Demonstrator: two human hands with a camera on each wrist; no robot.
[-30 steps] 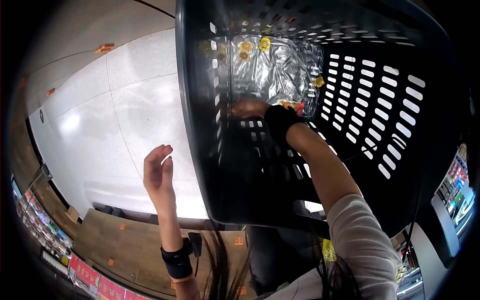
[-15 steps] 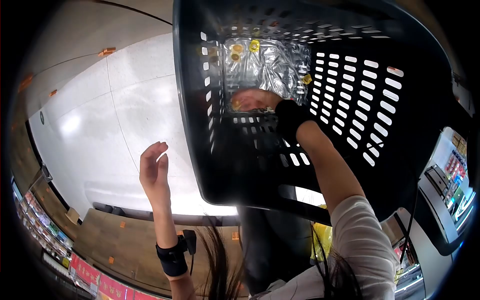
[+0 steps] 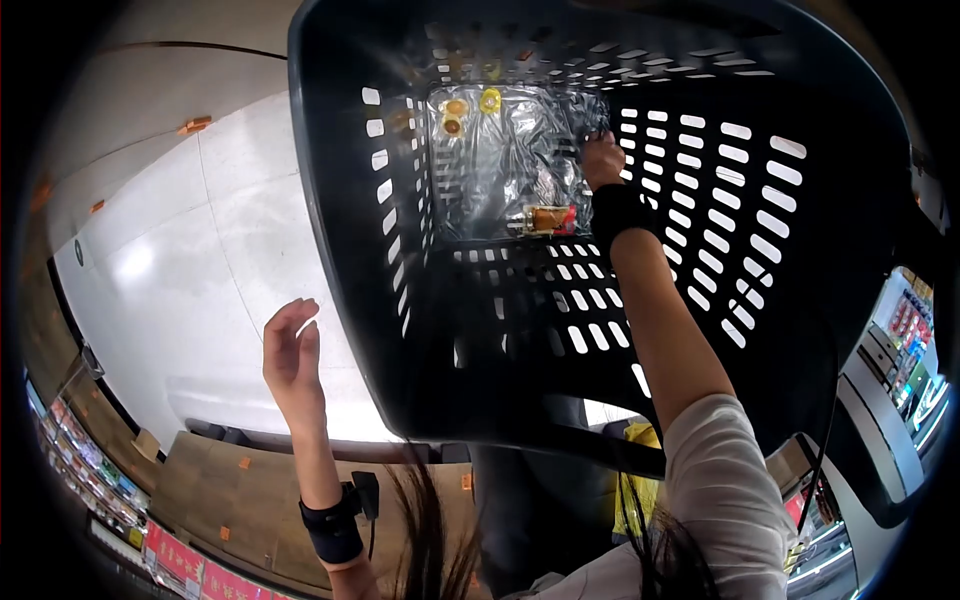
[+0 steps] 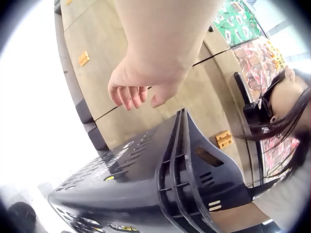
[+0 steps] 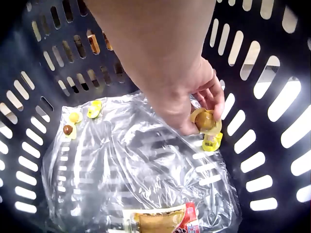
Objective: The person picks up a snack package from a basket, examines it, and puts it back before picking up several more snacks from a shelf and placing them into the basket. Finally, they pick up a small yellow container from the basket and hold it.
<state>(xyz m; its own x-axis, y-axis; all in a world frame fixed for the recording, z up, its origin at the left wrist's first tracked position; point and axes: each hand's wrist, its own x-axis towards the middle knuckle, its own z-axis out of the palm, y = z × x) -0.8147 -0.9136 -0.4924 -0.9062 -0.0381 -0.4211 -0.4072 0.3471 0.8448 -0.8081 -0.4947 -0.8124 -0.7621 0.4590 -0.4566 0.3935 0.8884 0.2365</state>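
Observation:
My right hand [image 3: 604, 160] reaches deep into a dark plastic basket [image 3: 345, 230], near its right wall. In the right wrist view, its thumb and fingers pinch a small round brown item in clear yellowish wrapping [image 5: 205, 120]. A yellow-labelled piece [image 5: 212, 142] shows just below that item. Under the hand, crinkled clear plastic [image 5: 141, 155] covers the basket floor. On it lies a red-ended packet with brown food inside [image 5: 163, 221]. My left hand [image 3: 293, 345] hangs outside the basket, fingers loosely bent and holding nothing.
Two small round wrapped items [image 5: 68, 129] and a yellow-wrapped one [image 5: 95, 109] lie at the plastic's far left corner. Slotted walls surround the right arm. Beyond the basket are a white surface [image 3: 170, 260] and wooden cabinet panels [image 4: 97, 43]; stocked shelves [image 3: 85, 445] stand farther off.
My right hand has moved from the near left of the basket floor to its right side, uncovering the red-ended packet. The basket has shifted left in the head view. My left hand stays loosely bent.

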